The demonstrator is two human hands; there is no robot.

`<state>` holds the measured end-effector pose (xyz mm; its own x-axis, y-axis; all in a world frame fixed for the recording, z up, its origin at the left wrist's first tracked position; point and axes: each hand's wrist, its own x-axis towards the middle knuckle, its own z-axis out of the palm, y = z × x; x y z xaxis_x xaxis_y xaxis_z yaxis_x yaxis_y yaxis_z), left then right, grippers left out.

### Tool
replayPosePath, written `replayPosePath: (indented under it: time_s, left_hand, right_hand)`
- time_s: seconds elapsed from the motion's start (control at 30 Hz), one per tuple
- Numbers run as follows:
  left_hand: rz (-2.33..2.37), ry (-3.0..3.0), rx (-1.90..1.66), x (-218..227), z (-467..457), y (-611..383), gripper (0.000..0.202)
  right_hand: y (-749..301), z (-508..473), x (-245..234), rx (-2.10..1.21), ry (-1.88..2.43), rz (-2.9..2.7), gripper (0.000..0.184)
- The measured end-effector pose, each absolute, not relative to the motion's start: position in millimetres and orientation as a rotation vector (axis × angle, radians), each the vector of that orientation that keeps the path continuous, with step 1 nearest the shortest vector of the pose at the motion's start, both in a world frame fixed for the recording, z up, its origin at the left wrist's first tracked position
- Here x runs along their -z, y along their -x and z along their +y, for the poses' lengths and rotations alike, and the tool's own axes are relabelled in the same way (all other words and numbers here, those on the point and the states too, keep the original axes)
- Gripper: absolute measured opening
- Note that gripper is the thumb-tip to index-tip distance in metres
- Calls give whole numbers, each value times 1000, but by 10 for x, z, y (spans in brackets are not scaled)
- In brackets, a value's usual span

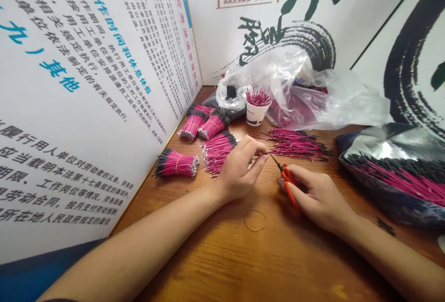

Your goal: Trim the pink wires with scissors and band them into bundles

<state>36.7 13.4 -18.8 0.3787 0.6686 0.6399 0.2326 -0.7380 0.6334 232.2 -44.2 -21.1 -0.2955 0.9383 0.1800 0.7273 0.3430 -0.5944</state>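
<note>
My left hand [241, 167] is closed in a pinch, with a thin pink wire with a black end between thumb and forefinger; much of that wire is hidden. In my right hand [318, 195] is a pair of snips with orange handles [291, 190], fingers wrapped round them. Their dark, narrow blades point left, with the tips at my left fingertips. Beyond the snips lies a loose pile of pink wires [295, 144]. Just behind my left hand a heap of pink, black-ended wires [217, 151] rests on the table, partly covered by the hand.
Rubber-banded wire bundles [177, 163] lie on the left. A paper cup [256, 114] holds upright wires, beside a clear bag [231, 98] of black pieces. Plastic bags [330, 103] fill the back. A wire-filled bag [396, 177] stands right. A rubber band [255, 221] lies in front.
</note>
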Motion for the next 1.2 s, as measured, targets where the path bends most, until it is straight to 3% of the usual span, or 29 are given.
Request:
replayPosePath:
  time_s: [1.2]
  left_hand:
    - [769,-2144,-1286,205,150,-370,7]
  right_hand:
    - [-2313,-437,172,-631,1405,-2084,26]
